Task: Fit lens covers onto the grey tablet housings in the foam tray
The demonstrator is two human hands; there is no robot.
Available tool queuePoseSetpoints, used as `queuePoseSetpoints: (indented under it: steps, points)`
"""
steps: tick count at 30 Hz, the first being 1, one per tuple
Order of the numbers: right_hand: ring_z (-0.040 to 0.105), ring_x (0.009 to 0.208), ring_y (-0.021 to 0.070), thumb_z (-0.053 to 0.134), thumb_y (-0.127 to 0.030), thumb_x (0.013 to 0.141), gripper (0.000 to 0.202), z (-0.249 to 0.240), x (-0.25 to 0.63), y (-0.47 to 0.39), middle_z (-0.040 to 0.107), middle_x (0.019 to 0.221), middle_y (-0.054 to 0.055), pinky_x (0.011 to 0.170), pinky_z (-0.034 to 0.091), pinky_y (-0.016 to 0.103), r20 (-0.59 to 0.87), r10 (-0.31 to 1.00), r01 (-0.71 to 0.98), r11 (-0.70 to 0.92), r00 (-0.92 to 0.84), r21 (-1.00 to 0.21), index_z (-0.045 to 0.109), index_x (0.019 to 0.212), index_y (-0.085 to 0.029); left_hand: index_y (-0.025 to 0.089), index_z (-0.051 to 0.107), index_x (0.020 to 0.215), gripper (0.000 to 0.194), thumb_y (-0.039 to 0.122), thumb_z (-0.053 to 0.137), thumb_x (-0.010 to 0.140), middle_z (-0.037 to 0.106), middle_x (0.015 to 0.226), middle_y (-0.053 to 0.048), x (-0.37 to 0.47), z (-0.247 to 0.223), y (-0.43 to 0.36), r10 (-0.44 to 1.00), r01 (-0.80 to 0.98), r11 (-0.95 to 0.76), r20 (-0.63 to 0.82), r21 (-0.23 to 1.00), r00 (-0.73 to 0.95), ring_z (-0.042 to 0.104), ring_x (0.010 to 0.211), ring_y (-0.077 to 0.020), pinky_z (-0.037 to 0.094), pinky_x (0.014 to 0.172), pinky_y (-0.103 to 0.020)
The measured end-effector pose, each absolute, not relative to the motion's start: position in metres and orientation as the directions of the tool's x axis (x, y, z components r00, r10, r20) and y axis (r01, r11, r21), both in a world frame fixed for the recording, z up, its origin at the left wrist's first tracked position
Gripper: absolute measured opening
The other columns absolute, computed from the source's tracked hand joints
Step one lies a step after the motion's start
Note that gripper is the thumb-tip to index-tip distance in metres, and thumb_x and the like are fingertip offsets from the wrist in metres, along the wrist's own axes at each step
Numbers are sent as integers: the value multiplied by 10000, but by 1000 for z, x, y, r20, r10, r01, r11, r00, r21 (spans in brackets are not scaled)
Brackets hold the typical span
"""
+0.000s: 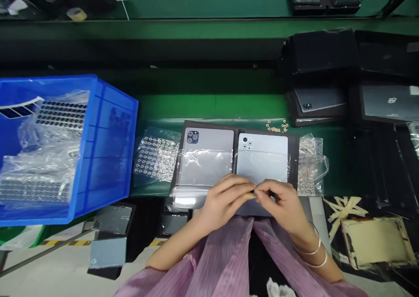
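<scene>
My left hand (225, 197) and my right hand (278, 203) meet fingertip to fingertip above the lower part of a light blue tablet (266, 164). Both pinch a tiny yellowish piece between them; its kind is too small to make out. The tablet lies back up, with a camera cluster at its upper left. Beside it on the left, a grey tablet (206, 168) rests on the same dark tray (236, 157), partly covered by clear film. Loose small gold rings (276, 126) lie just beyond the tray's far edge.
Left stands a blue crate (114, 144) with bagged sheets of parts. A bag of gold-ringed parts (155, 157) lies left of the tray, another clear bag (310, 166) right of it. Black tablet trays (322, 52) are stacked at the right, above a tape-covered box (376, 240).
</scene>
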State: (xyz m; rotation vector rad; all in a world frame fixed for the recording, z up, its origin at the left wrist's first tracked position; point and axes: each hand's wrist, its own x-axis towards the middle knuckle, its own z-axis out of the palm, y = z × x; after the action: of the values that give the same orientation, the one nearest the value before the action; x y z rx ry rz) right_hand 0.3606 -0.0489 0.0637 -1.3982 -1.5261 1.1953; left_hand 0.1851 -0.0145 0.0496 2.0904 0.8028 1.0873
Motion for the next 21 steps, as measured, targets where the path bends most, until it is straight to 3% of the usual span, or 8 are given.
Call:
queuePoseSetpoints:
  steps: [4,11,17,21]
  points:
    - [503,569,97,534,-230,869,142,56,371,-42,577,623,-18,557,397,224,-46,981,301,12,-186,-954,587,744,-187,197,650,1050,240,127,629,822,671,942,-48,192,48,-12,803,240,-509,355,827,480,633,860,-129,551,769,-270]
    - [452,548,89,532,-186,849,129,45,385,-25,522,605,-22,511,368,216,-58,948,244,21,-312,-970,576,728,-189,196,694,884,119,169,694,768,707,839,-28,203,45,-3,895,215,-252,143,944,423,669,758,-122,567,703,-229]
    - [447,535,87,525,-123,802,145,32,390,-8,526,589,-23,491,347,212,-139,933,117,-106,-332,-987,559,674,-182,189,682,874,105,157,687,774,700,841,-39,215,38,1,929,149,-181,120,972,349,671,763,-127,576,685,-244]
    - [489,548,93,533,-103,798,143,21,400,0,559,609,-20,485,356,205,-176,943,174,-130,-282,-976,586,693,-185,181,658,882,140,106,684,767,684,866,-28,221,33,8,953,178,-185,133,966,272,660,769,-113,566,670,-219]
